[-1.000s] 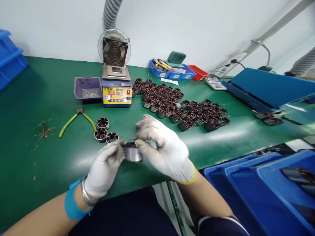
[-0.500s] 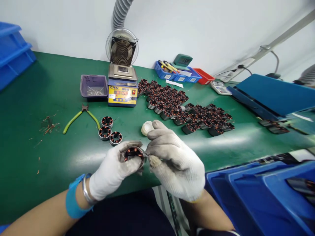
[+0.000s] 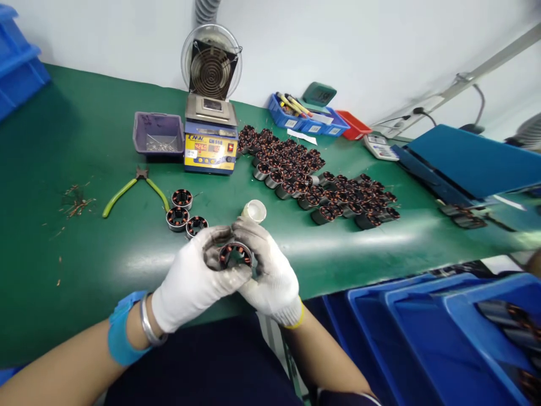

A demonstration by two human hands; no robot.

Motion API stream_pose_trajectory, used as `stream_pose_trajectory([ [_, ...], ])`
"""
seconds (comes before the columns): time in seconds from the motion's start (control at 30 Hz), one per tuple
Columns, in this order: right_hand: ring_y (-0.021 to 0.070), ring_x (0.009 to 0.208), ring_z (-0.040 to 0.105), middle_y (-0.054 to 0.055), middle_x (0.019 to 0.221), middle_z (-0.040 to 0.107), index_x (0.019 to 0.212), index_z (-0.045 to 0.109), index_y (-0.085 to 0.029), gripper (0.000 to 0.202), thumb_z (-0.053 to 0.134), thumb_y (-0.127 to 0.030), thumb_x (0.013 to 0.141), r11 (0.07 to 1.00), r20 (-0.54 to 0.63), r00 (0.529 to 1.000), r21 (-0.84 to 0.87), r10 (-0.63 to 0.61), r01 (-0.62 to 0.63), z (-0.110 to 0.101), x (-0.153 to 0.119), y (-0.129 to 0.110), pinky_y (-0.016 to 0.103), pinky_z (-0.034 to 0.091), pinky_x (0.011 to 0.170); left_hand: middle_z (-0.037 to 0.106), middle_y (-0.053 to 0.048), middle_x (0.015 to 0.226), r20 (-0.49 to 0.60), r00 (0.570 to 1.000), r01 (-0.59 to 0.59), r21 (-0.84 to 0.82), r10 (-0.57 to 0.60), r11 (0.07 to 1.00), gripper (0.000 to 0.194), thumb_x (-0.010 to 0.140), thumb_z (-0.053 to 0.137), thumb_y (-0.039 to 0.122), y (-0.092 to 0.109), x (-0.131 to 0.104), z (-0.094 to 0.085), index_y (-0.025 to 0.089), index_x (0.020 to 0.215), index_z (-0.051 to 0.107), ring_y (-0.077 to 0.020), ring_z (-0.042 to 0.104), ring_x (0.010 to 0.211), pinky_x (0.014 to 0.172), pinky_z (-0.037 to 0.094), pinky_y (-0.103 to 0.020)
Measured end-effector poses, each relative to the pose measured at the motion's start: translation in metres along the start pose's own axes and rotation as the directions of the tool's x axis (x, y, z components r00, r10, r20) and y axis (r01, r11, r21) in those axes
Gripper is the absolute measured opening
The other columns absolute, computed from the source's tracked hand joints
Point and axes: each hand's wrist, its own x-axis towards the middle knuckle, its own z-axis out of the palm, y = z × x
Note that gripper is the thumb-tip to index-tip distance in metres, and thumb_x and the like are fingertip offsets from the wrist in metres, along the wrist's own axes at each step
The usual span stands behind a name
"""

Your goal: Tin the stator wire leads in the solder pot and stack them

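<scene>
A ring-shaped motor stator (image 3: 235, 247) with black insulation and copper windings is gripped between both gloved hands, its opening facing up. My left hand (image 3: 196, 282) wraps its left and near side, thumb along the front. On the right, the fingers of my right hand (image 3: 273, 276) are curled against the far and right side. Just beyond the hands is a small white cup (image 3: 256, 211). Several like stators sit left of it, among them one stator (image 3: 177, 219) near green-handled cutters (image 3: 120, 196).
Rows of stators (image 3: 291, 166) cover the right middle of the green bench (image 3: 105, 254). A yellow-and-blue unit with red digits (image 3: 210, 153) stands behind, beside a purple bin (image 3: 143, 149) of wire bits. Wire scraps (image 3: 76, 203) lie left. Blue crates (image 3: 406, 332) flank my right.
My right hand has moved left and closed around the stator's right side; before, its fingertips pinched at the stator's edge. The view has shifted slightly. Digits on the unit differ.
</scene>
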Motion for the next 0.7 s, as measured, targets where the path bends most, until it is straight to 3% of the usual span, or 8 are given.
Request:
stream_pose_trajectory([
  [0.1,0.0285,0.124,0.061,0.012,0.132,0.063,0.136,0.050,-0.024,0.057,0.071,-0.021,0.083,0.999,-0.043,0.999,-0.043,-0.006,0.004,-0.003,-0.002,0.004,0.046,0.054,0.106,0.062,0.003,0.068,-0.039,0.999,-0.025,0.174,0.032,0.985,0.021,0.076,0.073,0.035,-0.005,0.001,-0.004,0.020,0.080,0.060,-0.0123,0.059,0.062,0.059,0.049,-0.023],
  [0.2,0.0276,0.121,0.063,0.012,0.131,0.063,0.138,0.049,-0.026,0.060,0.072,-0.022,0.083,0.996,-0.097,0.995,-0.085,0.027,-0.036,-0.010,-0.004,0.012,0.044,0.056,0.103,0.050,0.005,0.054,0.039,0.999,0.029,0.163,-0.036,0.986,0.029,0.083,0.062,0.033,-0.006,0.002,-0.009,0.020,0.061,0.050,-0.0089,0.047,0.047,0.047,0.040,-0.022],
  [0.3,0.0271,0.120,0.064,0.011,0.130,0.063,0.138,0.049,-0.027,0.061,0.073,-0.024,0.082,0.993,-0.166,0.985,-0.095,0.054,-0.071,-0.014,-0.006,0.017,0.045,0.056,0.102,0.054,0.004,0.056,-0.085,0.995,0.051,-0.040,-0.054,0.998,0.026,0.086,0.056,0.033,-0.005,0.005,-0.013,0.020,0.064,0.052,-0.0102,0.049,0.044,0.044,0.041,-0.023],
  [0.4,0.0271,0.122,0.062,0.012,0.130,0.063,0.137,0.049,-0.025,0.060,0.072,-0.020,0.082,0.994,-0.119,0.993,-0.108,0.000,-0.013,-0.013,-0.007,0.015,0.044,0.054,0.104,0.065,0.001,0.075,-0.225,0.969,-0.115,-0.032,0.105,0.993,0.016,0.079,0.067,0.034,-0.004,0.008,-0.012,0.020,0.082,0.060,-0.0136,0.060,0.059,0.054,0.049,-0.026],
  [0.47,0.0274,0.123,0.062,0.013,0.130,0.063,0.137,0.049,-0.023,0.059,0.071,-0.017,0.082,0.993,-0.066,0.997,-0.117,-0.042,0.034,-0.012,-0.005,0.012,0.043,0.053,0.106,0.064,0.001,0.074,-0.121,0.985,-0.107,0.120,0.122,0.987,0.020,0.072,0.074,0.032,-0.003,0.008,-0.009,0.019,0.082,0.062,-0.0133,0.058,0.061,0.057,0.048,-0.025],
  [0.57,0.0276,0.122,0.062,0.012,0.129,0.063,0.136,0.048,-0.025,0.058,0.069,-0.016,0.082,0.993,-0.079,0.996,-0.114,-0.036,0.027,-0.013,-0.004,0.011,0.044,0.054,0.104,0.053,0.004,0.054,0.097,0.995,0.019,0.191,-0.038,0.981,0.023,0.077,0.067,0.031,-0.002,0.007,-0.009,0.020,0.061,0.056,-0.0106,0.048,0.049,0.050,0.041,-0.024],
  [0.63,0.0276,0.120,0.063,0.012,0.127,0.064,0.135,0.049,-0.026,0.058,0.070,-0.019,0.082,0.994,-0.124,0.992,-0.107,-0.008,-0.005,-0.015,-0.003,0.013,0.045,0.055,0.102,0.052,0.004,0.052,0.103,0.994,0.041,0.065,-0.047,0.997,0.028,0.082,0.061,0.033,-0.002,0.006,-0.012,0.020,0.058,0.053,-0.0108,0.047,0.046,0.048,0.040,-0.024],
  [0.7,0.0277,0.121,0.063,0.012,0.126,0.064,0.134,0.049,-0.026,0.059,0.071,-0.020,0.081,0.994,-0.141,0.990,-0.105,-0.005,-0.010,-0.017,-0.004,0.015,0.045,0.055,0.103,0.056,0.002,0.056,0.034,0.999,-0.001,-0.044,0.003,0.999,0.025,0.083,0.060,0.037,-0.003,0.007,-0.014,0.021,0.064,0.056,-0.0119,0.051,0.047,0.047,0.042,-0.025],
])
